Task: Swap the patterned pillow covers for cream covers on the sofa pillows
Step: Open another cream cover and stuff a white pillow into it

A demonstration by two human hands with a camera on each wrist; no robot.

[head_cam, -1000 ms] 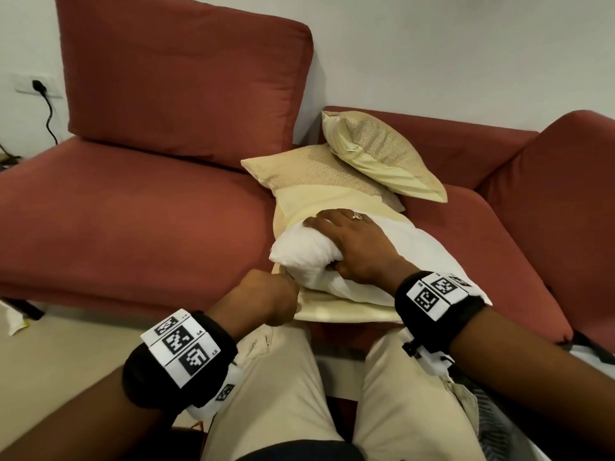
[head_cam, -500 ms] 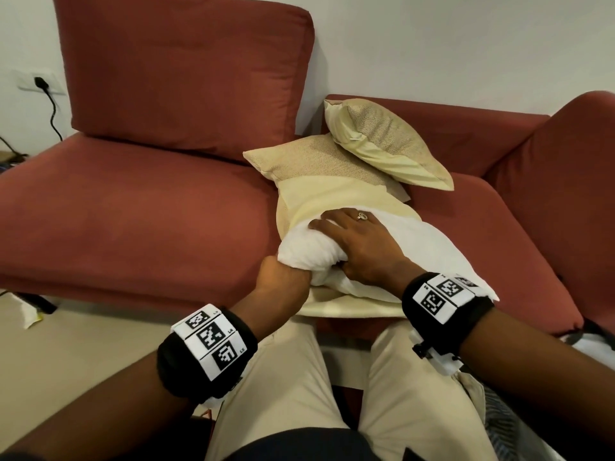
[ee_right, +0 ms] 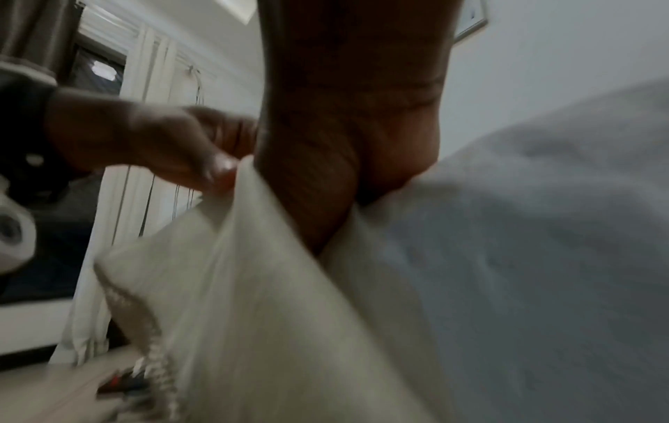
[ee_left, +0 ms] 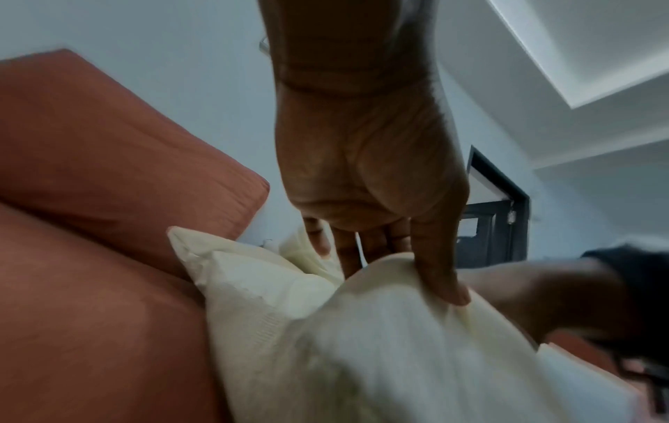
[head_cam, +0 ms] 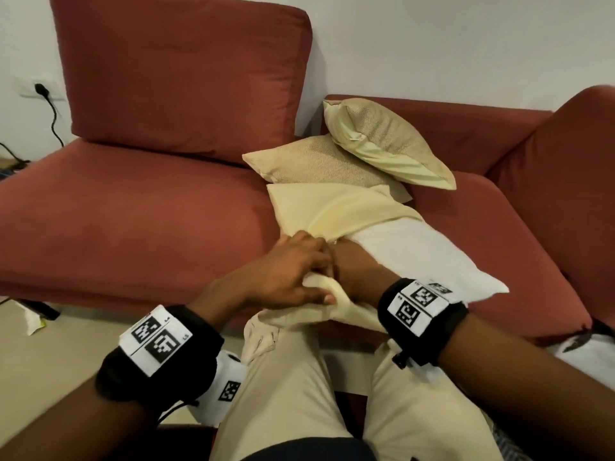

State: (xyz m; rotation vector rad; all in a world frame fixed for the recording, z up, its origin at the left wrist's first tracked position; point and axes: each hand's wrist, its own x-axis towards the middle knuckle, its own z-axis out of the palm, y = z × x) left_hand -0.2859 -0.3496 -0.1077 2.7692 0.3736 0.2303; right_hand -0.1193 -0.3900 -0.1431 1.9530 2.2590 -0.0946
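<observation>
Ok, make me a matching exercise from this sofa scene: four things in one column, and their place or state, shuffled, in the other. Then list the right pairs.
Things
1. left hand
2. right hand
3. white pillow insert
4. two covered pillows

Place or state
A. stacked at the back of the sofa seat
B. pushed into the cream cover's opening, fingers hidden
C. partly inside the cream cover, the near end sticking out
D. gripping the edge of the cream cover's opening

Pairs: 1-D, 2-B, 3-C, 4-A
</observation>
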